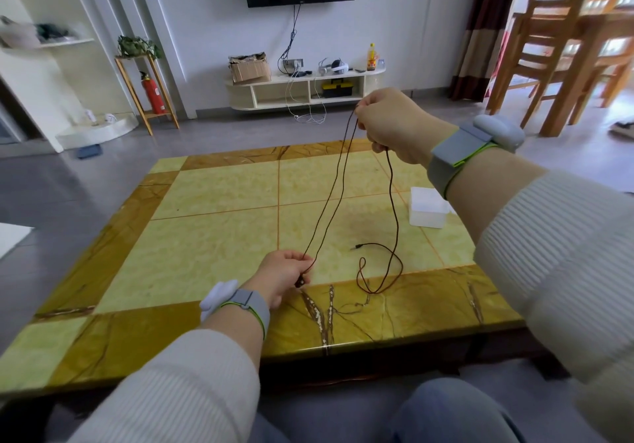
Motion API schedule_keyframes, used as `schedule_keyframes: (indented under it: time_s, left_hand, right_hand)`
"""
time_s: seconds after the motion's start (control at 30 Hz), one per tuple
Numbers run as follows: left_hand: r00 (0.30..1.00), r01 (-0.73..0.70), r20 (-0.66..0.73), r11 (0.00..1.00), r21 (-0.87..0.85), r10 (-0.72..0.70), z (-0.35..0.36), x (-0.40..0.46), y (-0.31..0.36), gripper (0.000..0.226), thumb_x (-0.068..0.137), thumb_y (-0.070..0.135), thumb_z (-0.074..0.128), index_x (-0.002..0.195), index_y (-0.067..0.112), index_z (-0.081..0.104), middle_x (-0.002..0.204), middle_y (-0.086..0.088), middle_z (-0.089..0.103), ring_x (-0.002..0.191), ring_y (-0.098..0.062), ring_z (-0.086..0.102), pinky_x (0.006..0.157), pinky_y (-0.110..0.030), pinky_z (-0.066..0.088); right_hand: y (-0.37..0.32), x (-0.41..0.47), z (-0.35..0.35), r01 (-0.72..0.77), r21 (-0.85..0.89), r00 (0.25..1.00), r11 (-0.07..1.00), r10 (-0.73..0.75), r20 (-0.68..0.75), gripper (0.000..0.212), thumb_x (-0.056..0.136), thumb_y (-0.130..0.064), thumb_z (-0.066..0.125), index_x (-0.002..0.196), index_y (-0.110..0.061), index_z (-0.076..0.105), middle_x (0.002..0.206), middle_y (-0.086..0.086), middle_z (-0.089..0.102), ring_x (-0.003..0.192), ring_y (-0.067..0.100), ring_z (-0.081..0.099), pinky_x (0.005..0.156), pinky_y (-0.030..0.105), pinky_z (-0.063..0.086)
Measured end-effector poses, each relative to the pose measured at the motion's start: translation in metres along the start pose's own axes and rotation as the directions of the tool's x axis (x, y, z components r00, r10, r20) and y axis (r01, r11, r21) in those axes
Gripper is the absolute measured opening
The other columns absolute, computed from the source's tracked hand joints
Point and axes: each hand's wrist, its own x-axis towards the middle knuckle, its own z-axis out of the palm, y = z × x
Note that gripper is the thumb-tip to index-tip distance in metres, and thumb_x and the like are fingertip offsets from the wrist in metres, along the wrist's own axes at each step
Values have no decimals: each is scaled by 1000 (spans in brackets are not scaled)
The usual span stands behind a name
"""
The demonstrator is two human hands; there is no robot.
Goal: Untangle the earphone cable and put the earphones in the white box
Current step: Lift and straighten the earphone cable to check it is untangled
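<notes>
Above the table (pixel 219 199), earphone cable (pixel 338 182) stretched between pinching right hand (pixel 394 125) (raised), pinching left hand (pixel 283 276)

No lettering is legible anywhere (all labels too blurred).

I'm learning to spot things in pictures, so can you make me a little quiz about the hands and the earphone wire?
1. True or false: the right hand holds the earphone cable up higher than the left hand does.
2. Where does the plug lie? A) in the white box B) on the table C) on the floor
3. Fill the gap: the white box sits on the table, partly hidden behind the person's ____ forearm.

Key: 1 true. 2 B; the plug end rests on the tabletop, with a loop of cable beside it. 3 right.
</notes>
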Motion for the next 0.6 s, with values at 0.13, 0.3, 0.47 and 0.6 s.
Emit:
schedule_keyframes:
  time_s: [0.13, 0.3, 0.47, 0.6]
  left_hand:
    - [1000, -13, -13, 999, -52, 12, -4, 1, -3, 12, 97, 13, 59, 94, 1, 63, 71, -13, 66, 51, -23, 55, 47, -25, 44]
    - [997, 66, 33, 997, 29, -67, -2, -1, -1, 26, 102, 20, 45, 91, 5, 63, 75, -12, 64, 63, -24, 56, 55, -29, 41]
    - [1000, 23, 15, 986, 164, -26, -9, -2, -6, 14, 93, 13, 65, 101, 3, 71, 88, -15, 70, 64, -22, 63, 56, -29, 48]
    - [999, 26, 20, 996, 81, -27, -10, -3, -3, 17, 99, 12, 53, 104, -1, 62, 88, -16, 71, 57, -25, 66, 50, -31, 53]
  right_hand:
    - [0, 1, -1, -2, -29, 1000, 1000, 1, -29, 25, 100, -9, 39, 115, 0, 58, 90, 14, 46, 62, 20, 41, 54, 29, 37]
    - [5, 1, 1, -11, -18, 1000, 1000, 11, -23, 26, 99, -8, 40, 116, 0, 57, 87, 13, 44, 57, 17, 38, 49, 26, 34]
    - [5, 1, -1, -10, -20, 1000, 1000, 9, -26, 24, 100, -12, 41, 115, -2, 57, 88, 12, 44, 58, 15, 39, 48, 24, 35]
    - [9, 1, 0, -1, -40, 1000, 999, 0, -21, 26, 100, -11, 39, 116, 0, 57, 87, 12, 45, 58, 16, 38, 50, 26, 34]
